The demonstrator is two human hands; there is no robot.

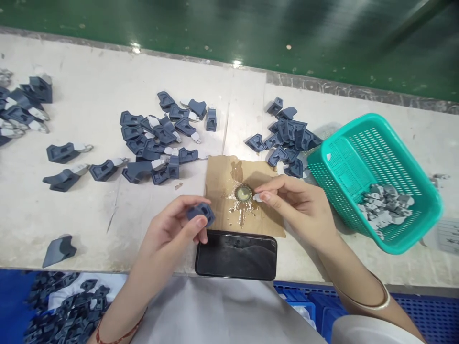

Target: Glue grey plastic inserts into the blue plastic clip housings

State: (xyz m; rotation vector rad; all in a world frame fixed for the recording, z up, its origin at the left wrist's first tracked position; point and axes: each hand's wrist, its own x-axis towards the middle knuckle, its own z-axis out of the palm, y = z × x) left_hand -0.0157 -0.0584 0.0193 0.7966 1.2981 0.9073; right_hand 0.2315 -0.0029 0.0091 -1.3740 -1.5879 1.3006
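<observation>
Near centre, your left hand [163, 231] is pinching a blue-grey plastic block [207, 211], your right hand [310, 210] a small pale-grey plastic piece [256, 197]; joined pairs [103, 170] are lying left, seemingly bare blocks [294, 134] upper right.

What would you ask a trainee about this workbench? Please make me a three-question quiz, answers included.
1. True or false: the left hand is holding the phone.
2. What lies inside the green basket? A) the phone B) small light-grey pieces C) a white cloth
3. Fill in: the right hand pinches a small pale piece beside a round dish, which sits on a sheet of ____.

Key
1. False; it holds a dark blue-grey part.
2. B
3. Cardboard
</observation>
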